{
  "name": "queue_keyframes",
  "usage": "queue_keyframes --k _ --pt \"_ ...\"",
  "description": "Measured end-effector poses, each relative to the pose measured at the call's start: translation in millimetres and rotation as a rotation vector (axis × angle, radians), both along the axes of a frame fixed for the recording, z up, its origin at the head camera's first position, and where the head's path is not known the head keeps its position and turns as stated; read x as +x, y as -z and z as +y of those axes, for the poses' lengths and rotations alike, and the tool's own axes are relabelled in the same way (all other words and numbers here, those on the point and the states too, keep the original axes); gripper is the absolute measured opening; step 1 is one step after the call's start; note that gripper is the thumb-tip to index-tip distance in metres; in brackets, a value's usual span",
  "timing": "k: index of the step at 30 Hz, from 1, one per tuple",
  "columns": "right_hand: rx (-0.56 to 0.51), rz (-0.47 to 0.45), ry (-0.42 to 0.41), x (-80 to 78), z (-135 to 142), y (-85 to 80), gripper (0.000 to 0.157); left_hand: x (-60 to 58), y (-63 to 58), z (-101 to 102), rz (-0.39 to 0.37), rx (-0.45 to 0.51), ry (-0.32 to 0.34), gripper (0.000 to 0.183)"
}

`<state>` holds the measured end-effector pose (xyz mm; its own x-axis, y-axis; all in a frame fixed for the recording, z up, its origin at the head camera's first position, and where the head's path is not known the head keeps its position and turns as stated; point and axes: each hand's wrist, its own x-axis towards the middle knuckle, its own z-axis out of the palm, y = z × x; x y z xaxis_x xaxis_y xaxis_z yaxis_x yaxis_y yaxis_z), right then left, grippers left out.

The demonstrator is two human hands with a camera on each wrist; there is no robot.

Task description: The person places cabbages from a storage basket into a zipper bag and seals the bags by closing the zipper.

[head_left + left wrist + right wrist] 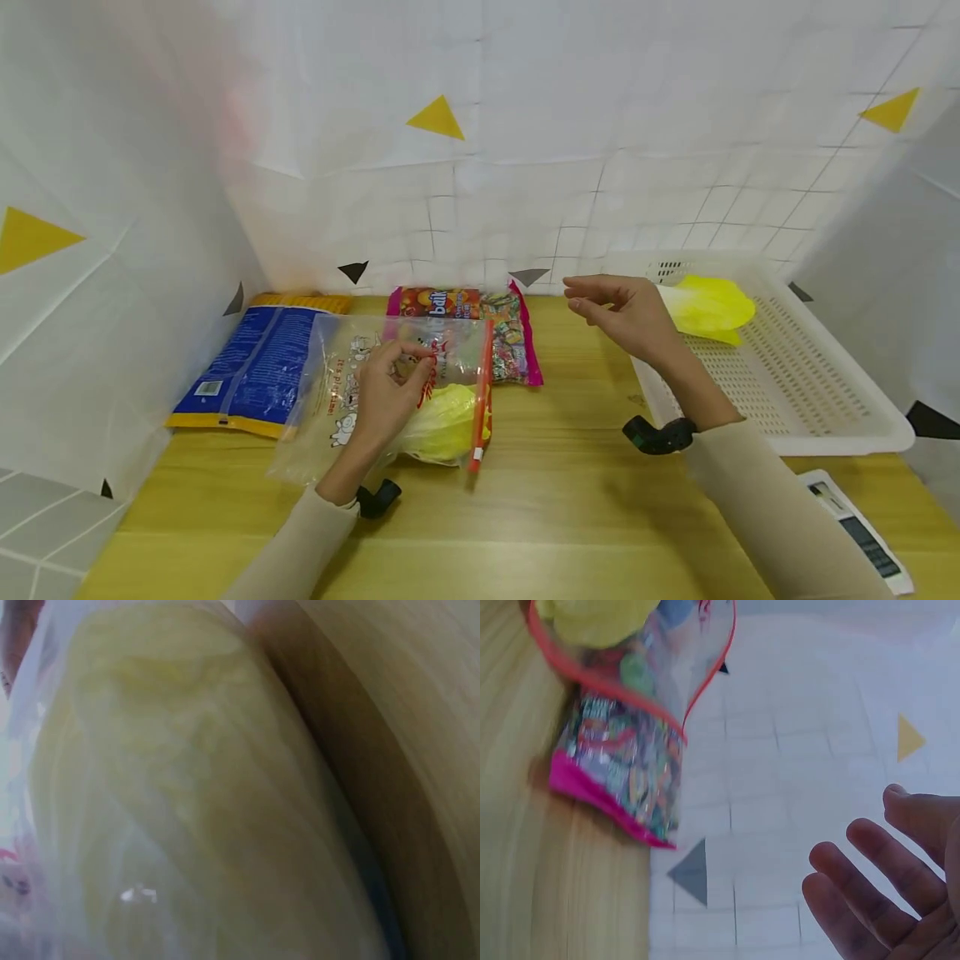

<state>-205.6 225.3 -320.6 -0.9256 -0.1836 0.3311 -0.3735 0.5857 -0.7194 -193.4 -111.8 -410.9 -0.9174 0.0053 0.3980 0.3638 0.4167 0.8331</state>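
Note:
My left hand [386,396] pinches the upper film of a clear zip bag [318,433] with red print and a red slider edge. Inside it lies a yellow cabbage leaf [444,421], which fills much of the left wrist view behind the film. The bag's red-rimmed mouth faces right and gapes in the right wrist view. My right hand [630,315] is raised between the bag and a white basket [862,387], its fingers parted and holding nothing. Behind that hand, another yellow and white cabbage leaf [712,307] rests in the basket, partly covered by the hand.
A blue and yellow packet [258,358] lies at the left, overlapped by the clear bag. A pink-edged candy packet [517,354] is behind the bag, near the white back wall. At the front right, a white device with a dark panel [862,533] is partly under my sleeve.

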Motion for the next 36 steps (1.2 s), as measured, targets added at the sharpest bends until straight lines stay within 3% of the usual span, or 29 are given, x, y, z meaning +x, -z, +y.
queue_keyframes --k 13,20,29,36 --pt "0.098 -0.014 0.133 -14.7 77 -6.6 0.034 -0.2 -1.0 1 -0.002 0.005 -0.004 0.004" --pt "0.147 -0.034 0.203 -23.9 120 7.4 0.043 -0.1 0.5 0 0.015 -0.001 -0.001 0.004" --pt "0.174 -0.071 0.240 -28.9 154 27.6 0.048 1.0 1.1 0 0.029 0.013 -0.002 0.004" --pt "0.225 -0.177 0.254 -30.4 176 37.5 0.059 0.6 0.6 2 0.039 0.009 -0.004 0.004"
